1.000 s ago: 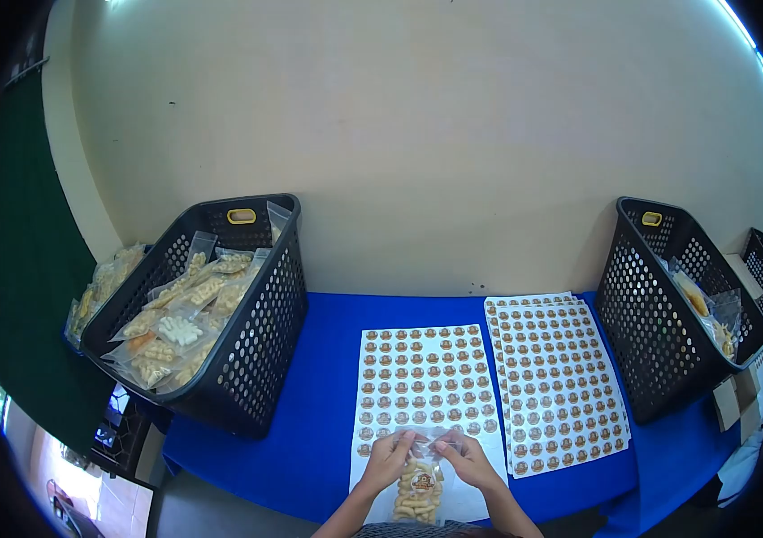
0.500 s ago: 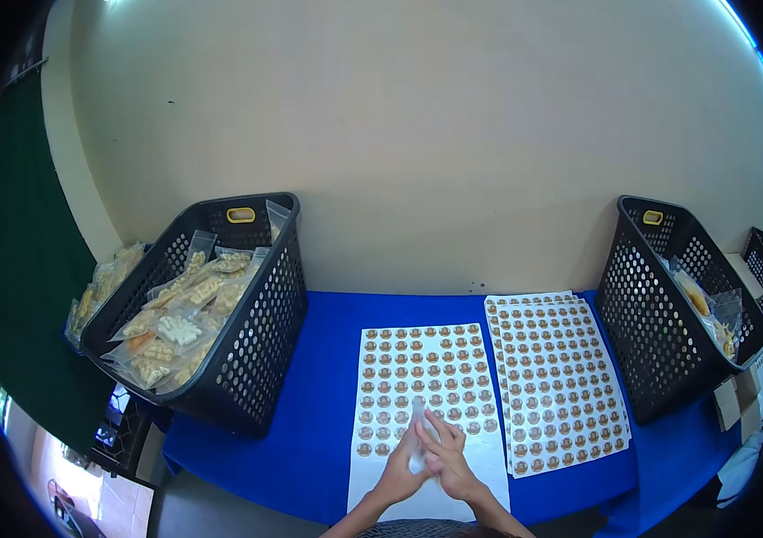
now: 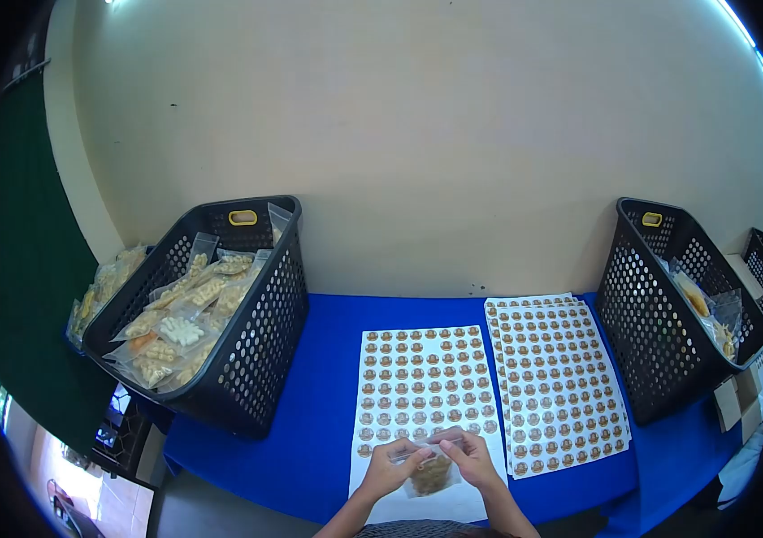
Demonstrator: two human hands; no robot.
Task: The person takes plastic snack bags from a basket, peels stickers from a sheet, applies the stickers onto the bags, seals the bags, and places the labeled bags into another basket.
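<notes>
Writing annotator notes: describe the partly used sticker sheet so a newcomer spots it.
Find the blue tablecloth between the left basket and the right basket. The white sheet lies there, partly under the left hand and right hand. Unlike the overlapping sheets to its right, it has a gap in its top row and a bare lower part.

held bag (image 3: 431, 477) — clear, glossy plastic | baskets (image 3: 260, 359) — plastic | tablecloth (image 3: 328, 359): matt cloth | sticker sheets (image 3: 563, 394): paper
</notes>
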